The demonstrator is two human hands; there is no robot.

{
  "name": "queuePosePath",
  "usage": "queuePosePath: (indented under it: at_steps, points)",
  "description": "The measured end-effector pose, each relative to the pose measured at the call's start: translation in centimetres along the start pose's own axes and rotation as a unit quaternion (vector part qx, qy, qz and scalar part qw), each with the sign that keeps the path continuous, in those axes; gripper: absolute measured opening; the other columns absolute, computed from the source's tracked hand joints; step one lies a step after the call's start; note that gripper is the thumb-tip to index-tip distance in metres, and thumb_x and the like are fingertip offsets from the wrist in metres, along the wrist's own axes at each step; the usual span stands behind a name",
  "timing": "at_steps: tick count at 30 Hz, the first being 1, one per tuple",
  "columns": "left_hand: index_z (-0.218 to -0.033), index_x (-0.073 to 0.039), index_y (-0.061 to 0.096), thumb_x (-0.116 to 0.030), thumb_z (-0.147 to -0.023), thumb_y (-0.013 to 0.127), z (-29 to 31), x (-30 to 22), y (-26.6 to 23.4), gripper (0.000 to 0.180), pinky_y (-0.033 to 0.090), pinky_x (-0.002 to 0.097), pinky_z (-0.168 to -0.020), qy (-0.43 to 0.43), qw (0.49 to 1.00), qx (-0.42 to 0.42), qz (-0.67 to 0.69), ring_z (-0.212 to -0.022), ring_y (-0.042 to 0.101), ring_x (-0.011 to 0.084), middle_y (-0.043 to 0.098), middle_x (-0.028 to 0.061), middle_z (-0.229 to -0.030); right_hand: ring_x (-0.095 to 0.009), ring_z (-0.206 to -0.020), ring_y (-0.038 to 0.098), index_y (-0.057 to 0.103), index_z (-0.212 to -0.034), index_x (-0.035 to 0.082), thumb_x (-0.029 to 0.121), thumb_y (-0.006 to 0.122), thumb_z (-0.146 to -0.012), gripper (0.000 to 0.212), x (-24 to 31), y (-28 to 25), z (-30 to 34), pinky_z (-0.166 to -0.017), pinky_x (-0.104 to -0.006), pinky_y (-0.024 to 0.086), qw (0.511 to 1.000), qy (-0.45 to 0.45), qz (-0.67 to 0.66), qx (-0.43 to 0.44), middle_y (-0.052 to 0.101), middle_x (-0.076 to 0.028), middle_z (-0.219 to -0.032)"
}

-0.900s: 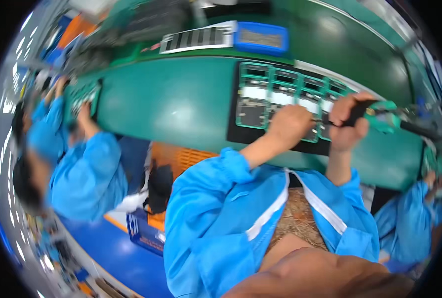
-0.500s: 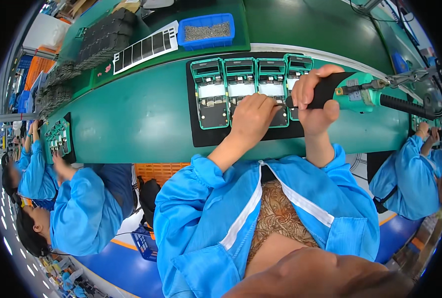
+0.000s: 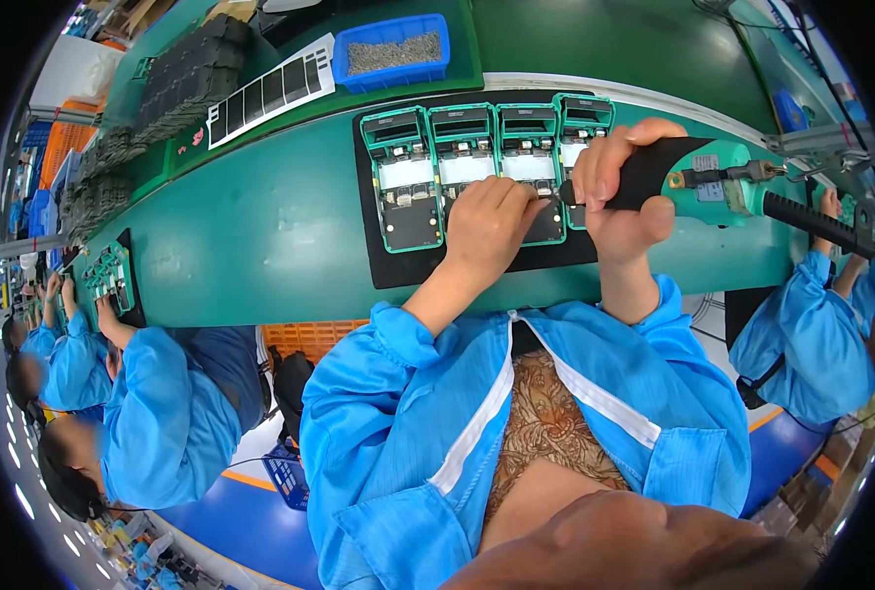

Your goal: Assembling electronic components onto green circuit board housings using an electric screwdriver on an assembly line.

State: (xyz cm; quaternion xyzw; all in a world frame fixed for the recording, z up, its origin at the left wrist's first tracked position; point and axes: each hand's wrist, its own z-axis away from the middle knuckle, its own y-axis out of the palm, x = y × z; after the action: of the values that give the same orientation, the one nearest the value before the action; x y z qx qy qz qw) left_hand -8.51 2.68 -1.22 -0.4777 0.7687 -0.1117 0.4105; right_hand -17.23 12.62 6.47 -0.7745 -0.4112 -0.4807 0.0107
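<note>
Little just changed — work kept at third green-framed case (image 3: 529, 170) from left, upper centre of frame; same step judged continued. Green power screwdriver (image 3: 705, 182) wrapped in right hand (image 3: 620, 221); grip of left hand (image 3: 484, 228) cannot be told — fingertips hidden.

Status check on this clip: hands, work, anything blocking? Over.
Left hand over green frames, grip hidden. Right hand closed on driver, tip end toward left hand. Four frames side by side on black mat; hands partly cover three.
</note>
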Motion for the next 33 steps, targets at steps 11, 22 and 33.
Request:
queuePosePath:
  at_steps: [11,22,33]
  points:
    - [-0.08,-0.006,0.057,-0.011,-0.073,0.068,-0.3,0.0,-0.2,0.015,0.041,0.0348,-0.058,0.03,0.996,0.057,-0.063,-0.066,0.054,0.0236,0.051,0.0062,-0.069,-0.01,-0.048,0.043,0.044,-0.108,0.005,0.05,0.07,-0.076,0.061,-0.8,0.5,0.1,-0.042,-0.0233,0.037,1.0,-0.008,0.005,0.028,0.047,-0.003,-0.062]
    - [-0.095,-0.008,0.065,-0.025,-0.082,0.062,-11.7,10.9,-2.6,0.022,0.049,0.0411,-0.069,-0.123,0.986,0.04,-0.107,-0.081,0.062,0.0317,0.066,0.0108,-0.088,-0.013,-0.052,0.045,0.046,-0.108,0.001,0.016,0.059,-0.082,0.033,-4.3,-3.4,-1.9,-0.047,-0.0266,0.04,0.997,-0.017,0.057,-0.042,0.049,-0.007,-0.066]
    - [-0.096,-0.016,0.068,-0.036,-0.08,0.064,-14.0,21.0,-0.6,0.025,0.049,0.0385,-0.078,-0.327,0.918,0.167,-0.149,-0.089,0.064,0.0259,0.068,0.0045,-0.093,-0.013,-0.052,0.046,0.046,-0.107,0.002,0.013,0.059,-0.08,0.032,-5.4,-4.1,-1.9,-0.049,-0.0257,0.041,0.995,-0.002,0.089,-0.052,0.05,-0.007,-0.065]
